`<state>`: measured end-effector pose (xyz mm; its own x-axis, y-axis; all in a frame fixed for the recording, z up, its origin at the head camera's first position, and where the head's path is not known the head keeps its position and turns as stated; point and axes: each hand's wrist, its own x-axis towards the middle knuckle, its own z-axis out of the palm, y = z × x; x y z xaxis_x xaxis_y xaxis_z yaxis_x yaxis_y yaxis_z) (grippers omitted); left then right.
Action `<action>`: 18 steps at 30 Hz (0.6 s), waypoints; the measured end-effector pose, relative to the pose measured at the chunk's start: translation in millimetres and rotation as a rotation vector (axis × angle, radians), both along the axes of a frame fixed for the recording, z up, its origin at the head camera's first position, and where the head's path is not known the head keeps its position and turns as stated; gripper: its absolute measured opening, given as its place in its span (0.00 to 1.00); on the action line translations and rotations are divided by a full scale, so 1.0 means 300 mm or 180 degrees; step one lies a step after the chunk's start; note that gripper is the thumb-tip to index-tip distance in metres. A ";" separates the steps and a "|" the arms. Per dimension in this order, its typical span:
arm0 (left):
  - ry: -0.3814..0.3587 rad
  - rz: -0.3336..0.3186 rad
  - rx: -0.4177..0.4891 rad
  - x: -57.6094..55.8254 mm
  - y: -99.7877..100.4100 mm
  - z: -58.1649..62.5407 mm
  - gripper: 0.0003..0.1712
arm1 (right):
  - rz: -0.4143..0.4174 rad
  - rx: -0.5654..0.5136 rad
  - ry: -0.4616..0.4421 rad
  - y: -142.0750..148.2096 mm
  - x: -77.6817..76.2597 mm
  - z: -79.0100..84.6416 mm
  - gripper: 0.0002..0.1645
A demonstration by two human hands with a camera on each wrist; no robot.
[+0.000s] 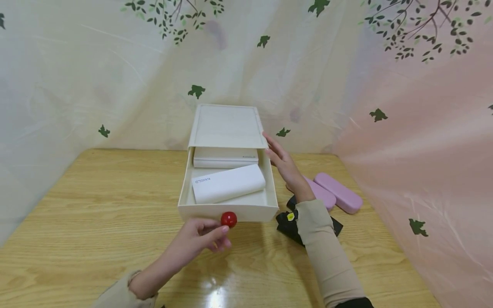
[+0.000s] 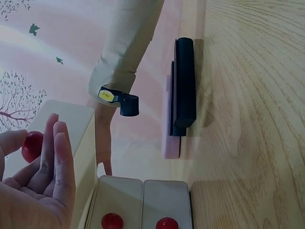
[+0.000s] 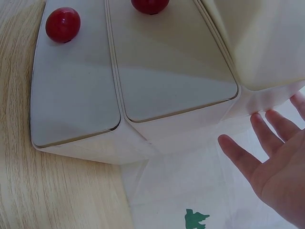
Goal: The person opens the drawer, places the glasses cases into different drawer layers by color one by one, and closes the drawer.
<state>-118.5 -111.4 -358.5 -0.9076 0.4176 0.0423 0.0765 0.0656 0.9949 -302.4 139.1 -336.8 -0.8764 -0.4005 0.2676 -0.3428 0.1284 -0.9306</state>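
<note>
A white drawer cabinet (image 1: 227, 124) stands toward the back of the table, its top drawer (image 1: 204, 212) pulled out toward me. My left hand (image 1: 198, 236) pinches that drawer's round red knob (image 1: 229, 219) between thumb and fingers. Inside the drawer, a white case (image 1: 229, 185) with small lettering lies at a slant, and behind it is a white box (image 1: 225, 163), partly under the cabinet top. My right hand (image 1: 286, 167) has its fingers spread, fingertips resting against the cabinet's right side; in the right wrist view they touch near the upper drawer.
Right of the cabinet lie two pink cases (image 1: 339, 192) and dark cases (image 1: 289, 227), partly hidden by my right forearm. Below the pulled-out drawer, two closed drawers (image 3: 171, 71) with red knobs show in the wrist views. A printed curtain (image 1: 154, 85) hangs behind the wooden table (image 1: 96, 201).
</note>
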 end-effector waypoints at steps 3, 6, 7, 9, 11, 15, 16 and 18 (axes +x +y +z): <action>0.0027 0.0020 -0.0009 0.002 0.002 0.003 0.20 | -0.0003 -0.0002 -0.0007 -0.002 0.002 0.001 0.32; 0.0037 0.0036 -0.0024 0.002 0.002 0.004 0.20 | -0.0012 0.0022 -0.0023 -0.004 0.004 0.001 0.32; 0.0040 0.0044 -0.0037 0.001 0.003 0.005 0.20 | -0.0015 0.0030 -0.0034 -0.004 0.004 0.001 0.31; 0.0059 0.0059 -0.0053 0.000 0.004 0.008 0.20 | -0.0016 0.0038 -0.0049 -0.004 0.003 0.001 0.31; 0.0075 0.0070 -0.0055 -0.003 0.006 0.012 0.20 | -0.0020 0.0043 -0.0058 -0.004 0.003 0.002 0.31; 0.0110 0.0102 -0.0056 -0.005 0.007 0.027 0.20 | -0.0010 0.0019 -0.0061 -0.004 0.005 0.005 0.32; 0.0092 0.0112 -0.0047 -0.005 0.007 0.031 0.20 | -0.0012 0.0018 -0.0066 -0.004 0.006 0.006 0.32; 0.0072 0.0133 -0.0039 -0.004 0.006 0.038 0.20 | -0.0010 0.0010 -0.0076 -0.005 0.006 0.006 0.32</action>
<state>-119.8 -109.5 -347.3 -0.9231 0.3801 0.0580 0.0959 0.0813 0.9921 -300.7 137.5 -335.1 -0.8837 -0.3985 0.2453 -0.3201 0.1324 -0.9381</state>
